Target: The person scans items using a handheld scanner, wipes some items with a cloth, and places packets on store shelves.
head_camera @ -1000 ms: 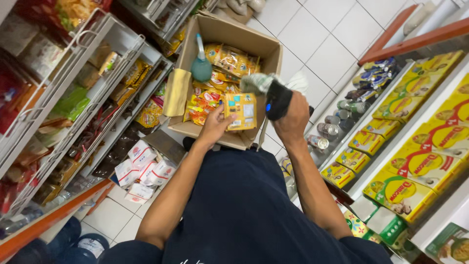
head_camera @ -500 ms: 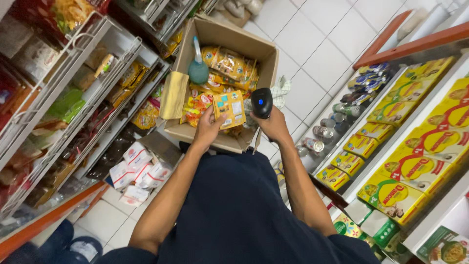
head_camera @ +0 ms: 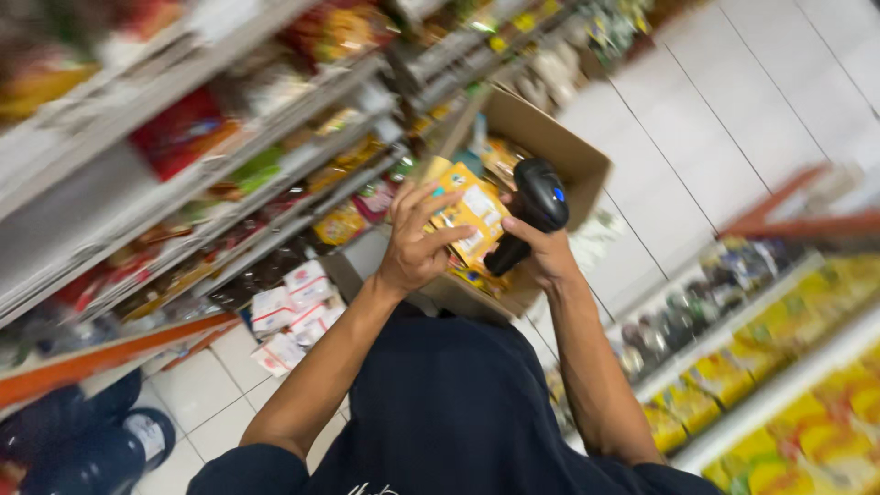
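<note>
My left hand grips a yellow packet and holds it upright above an open cardboard box. My right hand holds a black handheld scanner right beside the packet, its head turned toward the packet's face. The box sits on the floor in front of me and holds several more yellow and orange packets, mostly hidden behind my hands. The picture is blurred by motion.
Shelves of snack packets run along the left. White packs lie on the tiled floor by the lowest shelf. Shelves with yellow boxes and cans line the right. A dark shoe shows bottom left.
The view has swung and tilted left. Both hands lifted away from the box, the packet now held higher with the scanner close against it.
</note>
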